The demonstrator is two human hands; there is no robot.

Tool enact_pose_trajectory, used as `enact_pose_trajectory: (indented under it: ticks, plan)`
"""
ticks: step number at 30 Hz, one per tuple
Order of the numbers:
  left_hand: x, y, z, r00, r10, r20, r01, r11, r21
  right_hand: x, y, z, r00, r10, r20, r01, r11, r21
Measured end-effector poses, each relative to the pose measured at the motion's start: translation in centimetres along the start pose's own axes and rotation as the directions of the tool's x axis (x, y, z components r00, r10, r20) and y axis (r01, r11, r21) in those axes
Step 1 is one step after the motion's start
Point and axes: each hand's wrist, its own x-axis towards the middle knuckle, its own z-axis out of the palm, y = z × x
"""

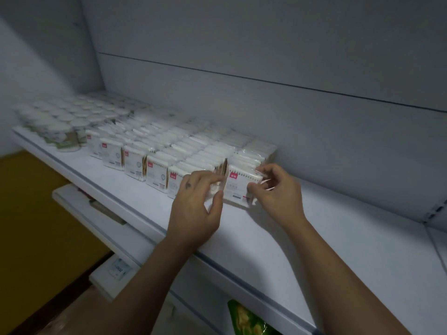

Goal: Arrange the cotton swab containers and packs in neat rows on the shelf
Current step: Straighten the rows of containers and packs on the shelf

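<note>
Head view (only view, some motion blur).

- Shelf [338, 238]: white, wide. Left end is filled and the right stretch is bare.
- Round containers [60, 134]: a block of several rows at the far left, lids level. They look already lined up.
- Rows of packs [169, 148]: just right of the containers, running front to back, faces forward and fronts roughly in a stepped line. These also look settled.
- Front pack [238, 187]: stands upright on the shelf at the head of the rightmost row, touching the row beside it.
- Right hand [278, 194]: thumb on the pack's face and fingers curled over its right end, so it is pinching that pack.
- Left hand [196, 206]: fingers lie across the seam between the front pack and the neighbouring row, thumb raised in front. Too blurred to tell whether it grips or only steadies.
- Below: a lower shelf [79, 201] and a green packet [246, 320].

Judgement: the task is well advanced. What remains is squaring this last row. No loose stock can be seen.
</note>
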Motion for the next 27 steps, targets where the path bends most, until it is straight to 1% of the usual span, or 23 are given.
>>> enact_pose_trajectory:
  ticks: [2, 3, 6, 7, 9, 12, 15, 18, 21, 25, 27]
  plan:
    - [0.7, -1.0, -1.2, 0.999, 0.030, -0.031, -0.027, 0.995, 0.092, 0.1, 0.2, 0.3, 1.000, 0.018, 0.007, -0.017, 0.996, -0.085]
    - [1.1, -1.7, -1.8, 1.000, 0.017, -0.023, -0.014, 0.991, 0.133, 0.2, 0.2, 0.5, 0.999, 0.035, 0.008, -0.034, 0.994, -0.100]
    - [2.7, -3.8, -3.5, 0.995, -0.060, 0.086, 0.041, 0.978, 0.205, 0.5, 0.3, 1.3, 0.998, 0.048, -0.029, -0.053, 0.978, -0.200]
    - [3.1, -4.5, -4.0, 0.991, -0.056, 0.125, 0.027, 0.975, 0.222, 0.7, 0.3, 1.5, 0.999, 0.033, -0.039, -0.042, 0.970, -0.240]
    - [4.0, -5.5, -4.6, 0.980, -0.005, 0.197, -0.043, 0.969, 0.243, 1.1, 0.1, 1.9, 0.999, -0.007, -0.049, -0.008, 0.953, -0.302]
    - [4.8, -6.5, -5.6, 0.949, 0.068, 0.309, -0.138, 0.968, 0.209, 1.8, -0.4, 2.3, 0.998, -0.050, -0.049, 0.026, 0.916, -0.400]
    - [5.9, -7.3, -6.7, 0.893, 0.075, 0.444, -0.158, 0.976, 0.152, 2.3, -0.9, 2.7, 0.999, -0.052, -0.003, 0.042, 0.836, -0.548]
    - [7.3, -8.3, -7.3, 0.807, 0.102, 0.581, -0.271, 0.939, 0.212, 2.7, -1.6, 3.1, 0.998, -0.051, 0.022, 0.052, 0.721, -0.691]
    - [8.3, -8.8, -7.3, 0.767, 0.161, 0.621, -0.347, 0.918, 0.190, 2.6, -2.3, 3.7, 0.995, -0.094, 0.031, 0.083, 0.622, -0.779]
    - [9.1, -9.0, -7.0, 0.734, 0.159, 0.661, -0.314, 0.942, 0.122, 2.5, -2.5, 4.5, 0.995, -0.100, 0.030, 0.078, 0.521, -0.850]
    - [9.5, -9.1, -7.0, 0.719, 0.184, 0.670, -0.339, 0.935, 0.108, 2.4, -2.2, 4.8, 0.991, -0.133, 0.013, 0.078, 0.495, -0.865]
